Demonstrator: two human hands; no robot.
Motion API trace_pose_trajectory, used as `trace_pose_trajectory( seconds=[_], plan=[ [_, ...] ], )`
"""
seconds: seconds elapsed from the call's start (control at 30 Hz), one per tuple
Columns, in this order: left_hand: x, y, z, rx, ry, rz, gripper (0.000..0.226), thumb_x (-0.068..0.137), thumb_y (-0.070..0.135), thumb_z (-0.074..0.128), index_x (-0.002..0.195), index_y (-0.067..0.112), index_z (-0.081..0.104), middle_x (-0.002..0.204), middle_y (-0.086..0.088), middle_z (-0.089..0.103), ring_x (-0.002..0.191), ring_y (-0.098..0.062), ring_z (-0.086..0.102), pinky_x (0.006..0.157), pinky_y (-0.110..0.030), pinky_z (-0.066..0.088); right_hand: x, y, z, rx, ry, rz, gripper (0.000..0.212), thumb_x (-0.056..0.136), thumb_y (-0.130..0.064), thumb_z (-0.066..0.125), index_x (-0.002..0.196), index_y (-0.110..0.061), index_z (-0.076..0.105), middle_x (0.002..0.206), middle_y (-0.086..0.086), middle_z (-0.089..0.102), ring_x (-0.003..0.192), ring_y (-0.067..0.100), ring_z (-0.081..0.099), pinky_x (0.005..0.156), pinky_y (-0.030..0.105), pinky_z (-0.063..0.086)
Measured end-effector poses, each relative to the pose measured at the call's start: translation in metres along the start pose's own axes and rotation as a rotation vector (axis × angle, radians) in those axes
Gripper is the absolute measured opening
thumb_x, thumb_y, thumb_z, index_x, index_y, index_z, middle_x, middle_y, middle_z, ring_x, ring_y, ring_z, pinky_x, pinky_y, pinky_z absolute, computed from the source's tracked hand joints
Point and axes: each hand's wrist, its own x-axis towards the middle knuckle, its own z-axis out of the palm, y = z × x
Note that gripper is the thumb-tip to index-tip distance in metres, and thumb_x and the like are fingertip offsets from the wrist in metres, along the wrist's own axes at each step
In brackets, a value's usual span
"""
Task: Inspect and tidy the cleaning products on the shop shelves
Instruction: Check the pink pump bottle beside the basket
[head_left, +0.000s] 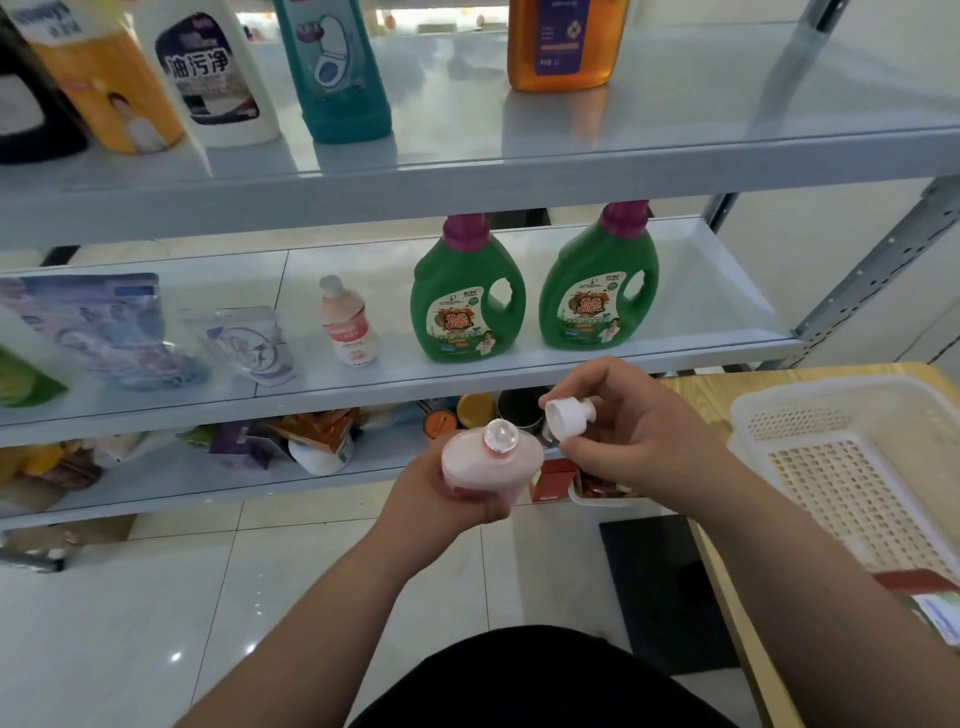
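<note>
1. The pink bottle (491, 462) stood uncapped in the left hand (441, 493), which was wrapped around its body.
2. Just right of it, the right hand (623, 436) pinched the white cap (569, 415), apart from the neck.
3. Beyond both hands, a matching small bottle (349, 323) and two green jugs (467, 296) stood on the middle shelf (363, 384).
4. Right of the right hand, a white basket (857, 467) sat on the bench (696, 395).

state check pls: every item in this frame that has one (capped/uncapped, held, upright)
pink bottle: uncapped, foil seal showing, held in left hand
white cap: off, held in right hand
small pink bottle on middle shelf: capped, upright
two green jugs: capped, upright
white basket: nothing visible inside
</note>
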Motion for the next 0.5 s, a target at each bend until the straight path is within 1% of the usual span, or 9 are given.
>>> trace_pose_trajectory(
  seconds=[0.1, 0.17, 0.2, 0.27, 0.3, 0.37, 0.43, 0.47, 0.5],
  plan=[
    [-0.007, -0.002, -0.009, 0.057, -0.001, 0.039, 0.064, 0.067, 0.016, 0.093, 0.103, 0.051, 0.054, 0.096, 0.027, 0.065, 0.088, 0.021, 0.056, 0.064, 0.002, 0.042, -0.007, -0.004, 0.014, -0.004, -0.022, 0.016, 0.041, 0.083, -0.006, 0.081, 0.106, -0.037, 0.065, 0.105, -0.004, 0.072, 0.094, 0.023, 0.073, 0.078, 0.045, 0.064],
    [-0.012, -0.004, -0.015, 0.088, -0.012, 0.065, 0.063, 0.067, 0.016, 0.092, 0.101, 0.053, 0.053, 0.098, 0.026, 0.064, 0.089, 0.017, 0.058, 0.064, -0.001, 0.044, -0.011, -0.007, 0.023, -0.061, -0.022, 0.011, 0.04, 0.083, -0.009, 0.082, 0.109, -0.035, 0.066, 0.103, -0.006, 0.072, 0.091, 0.021, 0.072, 0.076, 0.042, 0.064],
    [-0.015, -0.005, -0.018, 0.115, -0.023, 0.075, 0.063, 0.068, 0.016, 0.091, 0.099, 0.055, 0.052, 0.097, 0.027, 0.063, 0.089, 0.012, 0.059, 0.063, -0.005, 0.044, -0.014, -0.01, 0.027, -0.118, -0.017, -0.005, 0.04, 0.082, -0.011, 0.083, 0.109, -0.035, 0.067, 0.102, -0.009, 0.071, 0.092, 0.017, 0.072, 0.078, 0.036, 0.063],
    [-0.022, -0.007, -0.023, 0.19, -0.039, 0.097, 0.059, 0.07, 0.021, 0.089, 0.097, 0.056, 0.049, 0.095, 0.027, 0.06, 0.087, 0.008, 0.057, 0.067, -0.01, 0.043, -0.018, -0.015, 0.034, -0.289, 0.003, -0.07, 0.037, 0.081, -0.015, 0.083, 0.109, -0.035, 0.067, 0.103, -0.016, 0.069, 0.097, 0.007, 0.068, 0.083, 0.02, 0.057],
    [-0.025, -0.008, -0.025, 0.224, -0.042, 0.111, 0.057, 0.071, 0.023, 0.088, 0.099, 0.055, 0.049, 0.096, 0.026, 0.06, 0.088, 0.005, 0.056, 0.07, -0.013, 0.043, -0.019, -0.018, 0.038, -0.414, 0.013, -0.123, 0.037, 0.081, -0.018, 0.083, 0.109, -0.035, 0.067, 0.105, -0.021, 0.067, 0.101, 0.001, 0.064, 0.085, 0.012, 0.052],
    [-0.03, -0.014, -0.03, 0.272, -0.054, 0.137, 0.056, 0.072, 0.027, 0.087, 0.113, 0.048, 0.056, 0.102, 0.02, 0.062, 0.09, -0.004, 0.057, 0.071, -0.017, 0.043, -0.019, -0.02, 0.045, -0.608, -0.024, -0.186, 0.037, 0.081, -0.022, 0.081, 0.112, -0.035, 0.067, 0.108, -0.026, 0.062, 0.106, -0.007, 0.056, 0.086, 0.003, 0.043],
    [-0.034, -0.021, -0.035, 0.322, -0.067, 0.154, 0.058, 0.072, 0.028, 0.086, 0.121, 0.04, 0.058, 0.105, 0.016, 0.063, 0.093, -0.01, 0.056, 0.07, -0.018, 0.042, -0.021, -0.021, 0.052, -0.685, -0.086, -0.163, 0.034, 0.083, -0.025, 0.08, 0.113, -0.036, 0.067, 0.107, -0.026, 0.061, 0.103, -0.009, 0.053, 0.084, 0.001, 0.039],
    [-0.036, -0.023, -0.038, 0.341, -0.072, 0.16, 0.057, 0.072, 0.028, 0.086, 0.121, 0.038, 0.059, 0.103, 0.016, 0.062, 0.092, -0.011, 0.056, 0.069, -0.018, 0.042, -0.021, -0.023, 0.057, -0.718, -0.103, -0.136, 0.031, 0.085, -0.03, 0.078, 0.113, -0.035, 0.066, 0.105, -0.025, 0.061, 0.099, -0.007, 0.054, 0.08, 0.002, 0.039],
    [-0.039, -0.025, -0.04, 0.36, -0.077, 0.17, 0.055, 0.072, 0.027, 0.085, 0.119, 0.037, 0.059, 0.101, 0.017, 0.06, 0.091, -0.012, 0.056, 0.068, -0.018, 0.042, -0.022, -0.025, 0.062, -0.776, -0.112, -0.099, 0.026, 0.088, -0.04, 0.074, 0.112, -0.035, 0.065, 0.101, -0.023, 0.061, 0.094, -0.003, 0.054, 0.074, 0.005, 0.04]
  ],
)
